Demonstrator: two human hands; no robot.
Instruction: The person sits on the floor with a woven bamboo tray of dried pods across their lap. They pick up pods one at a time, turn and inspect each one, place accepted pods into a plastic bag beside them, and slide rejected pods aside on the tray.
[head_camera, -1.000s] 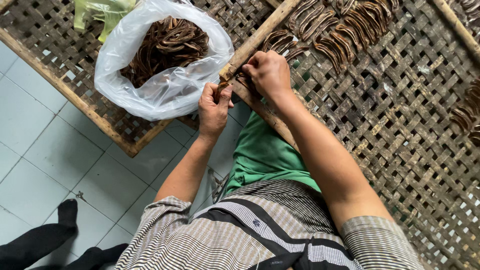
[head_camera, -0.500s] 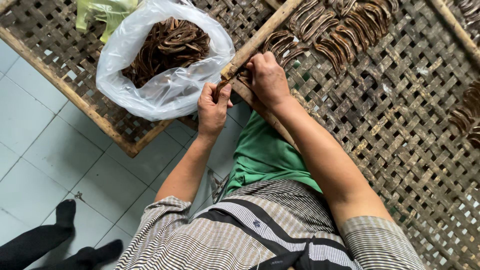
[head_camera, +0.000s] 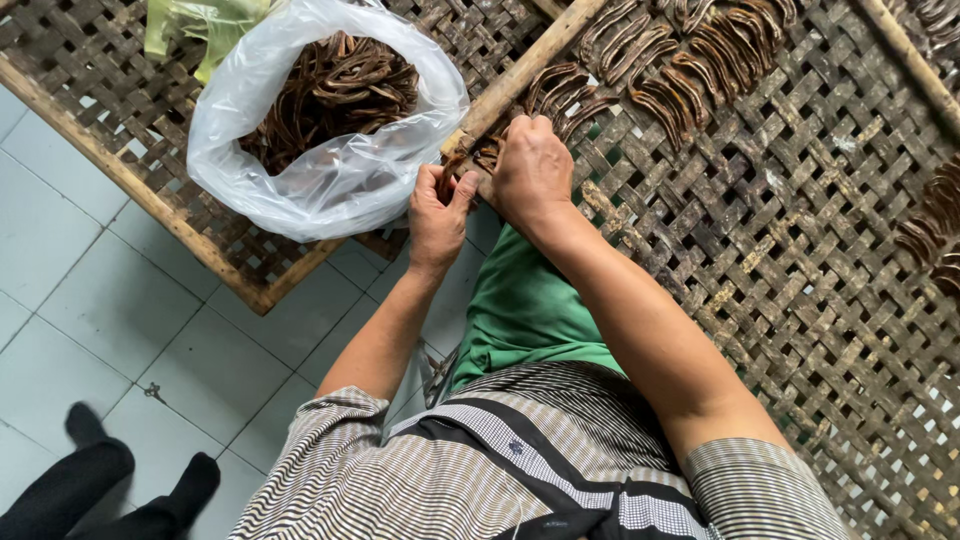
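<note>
With the left hand (head_camera: 437, 212) and right hand (head_camera: 530, 172) both closed on the small bunch of dark curved dried strips (head_camera: 470, 160), at 3 o'clock of the clear plastic bag (head_camera: 320, 190), on the woven bamboo tray (head_camera: 800, 200), keep the grip light and align the pieces parallel.

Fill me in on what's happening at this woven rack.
A person's left hand and right hand both grip a small bunch of dark curved pods at the edge of a woven bamboo rack. More pods lie in rows on it, beside a clear plastic bag full of them.
</note>
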